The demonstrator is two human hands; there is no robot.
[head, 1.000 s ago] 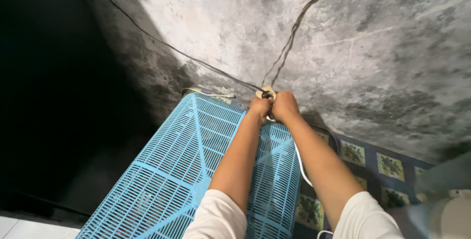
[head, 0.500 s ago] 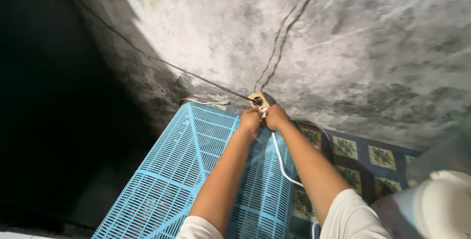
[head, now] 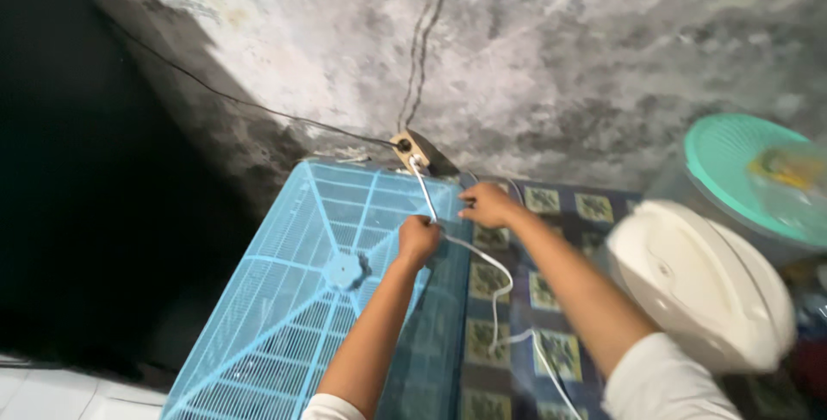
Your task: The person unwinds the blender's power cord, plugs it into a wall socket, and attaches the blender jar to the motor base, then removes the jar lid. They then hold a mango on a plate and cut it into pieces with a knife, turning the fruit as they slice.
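the left hand (head: 419, 239) is curling its fingers (head: 412, 232) tight around a white cord (head: 428, 200). the cord is running long and straight up from the fist to a small socket box (head: 415, 149) at the wall. the right hand (head: 488, 205) is sitting just beside the cord, fingers loose, gripping nothing. both are hanging over the blue grid cover (head: 293, 299), and the left hand is nearer the box.

Both hands are back from the socket block (head: 417, 149): left hand (head: 419, 238) now grips the white cable (head: 472, 250), right hand (head: 487, 205) hovers open just right
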